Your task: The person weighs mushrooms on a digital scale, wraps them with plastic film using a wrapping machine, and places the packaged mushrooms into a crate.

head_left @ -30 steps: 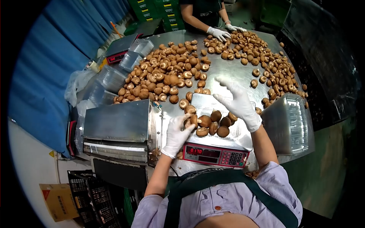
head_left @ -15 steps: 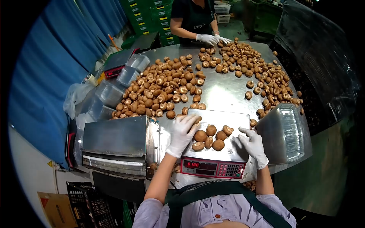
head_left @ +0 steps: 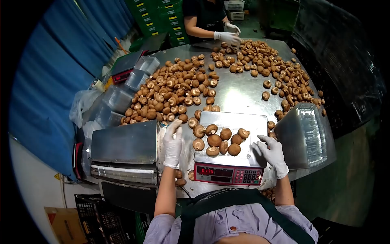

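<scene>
Several brown mushrooms [head_left: 214, 140] lie in a clear tray on the metal plate of a red scale [head_left: 227, 174], whose display reads 0175. To the left of the scale, my gloved left hand [head_left: 172, 144] is raised beside the metal box, its fingers apart and nothing in it. My gloved right hand [head_left: 273, 153] hovers at the plate's right edge with its fingers spread and empty. A few mushrooms [head_left: 198, 131] sit at the plate's left edge, between my left hand and the tray.
A large mushroom pile [head_left: 166, 91] covers the table's back left, another [head_left: 284, 77] the right. Stacked clear trays [head_left: 302, 136] stand at right, a metal box [head_left: 124, 142] at left. Across the table, a person's gloved hands [head_left: 227, 37] are at the mushrooms.
My left hand has let go of a mushroom and moved left off the scale. Since the oldest frame, my right hand has drawn back to the plate's right edge. The display has changed from 0180 to 0175.
</scene>
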The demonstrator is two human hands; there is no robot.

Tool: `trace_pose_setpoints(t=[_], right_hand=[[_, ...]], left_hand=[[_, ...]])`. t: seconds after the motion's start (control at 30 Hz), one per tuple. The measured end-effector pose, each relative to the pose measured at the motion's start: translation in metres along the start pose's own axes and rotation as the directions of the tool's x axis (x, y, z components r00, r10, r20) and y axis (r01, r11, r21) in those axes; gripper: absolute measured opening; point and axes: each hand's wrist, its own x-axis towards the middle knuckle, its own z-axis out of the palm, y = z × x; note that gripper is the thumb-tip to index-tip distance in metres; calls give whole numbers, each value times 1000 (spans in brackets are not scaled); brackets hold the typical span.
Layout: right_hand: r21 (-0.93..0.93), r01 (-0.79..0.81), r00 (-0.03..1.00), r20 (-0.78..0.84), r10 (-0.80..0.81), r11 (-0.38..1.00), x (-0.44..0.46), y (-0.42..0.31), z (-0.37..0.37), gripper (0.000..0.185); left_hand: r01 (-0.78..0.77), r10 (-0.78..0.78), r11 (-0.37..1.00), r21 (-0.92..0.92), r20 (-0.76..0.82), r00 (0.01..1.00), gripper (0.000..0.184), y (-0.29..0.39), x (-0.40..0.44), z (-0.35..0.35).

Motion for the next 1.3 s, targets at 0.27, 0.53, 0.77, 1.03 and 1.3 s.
trace_pose_setpoints(t=[0.27, 0.53, 0.77, 1.03, 1.3], right_hand=[[-103, -13, 996, -89, 4, 995, 9, 8, 9, 35], [-239, -37, 997, -79, 18, 970, 11, 15, 11, 38], [-258, -119, 991, 35, 132, 959, 18, 4, 8, 39], [-387, -138, 984, 48, 169, 912, 21, 7, 37, 31], [-223, -187, 982, -37, 183, 957, 0, -27, 41, 30]], left_hand=[[133, -145, 981, 141, 76, 987, 24, 10, -14, -27], [310, -313, 950, 44, 162, 936, 30, -15, -16, -25], [462, -510, 857, 228, 254, 822, 40, -10, -15, -10], [452, -531, 842, 294, 310, 789, 27, -13, -12, 13], [412, -479, 875, 255, 325, 816, 22, 1, -4, -32]])
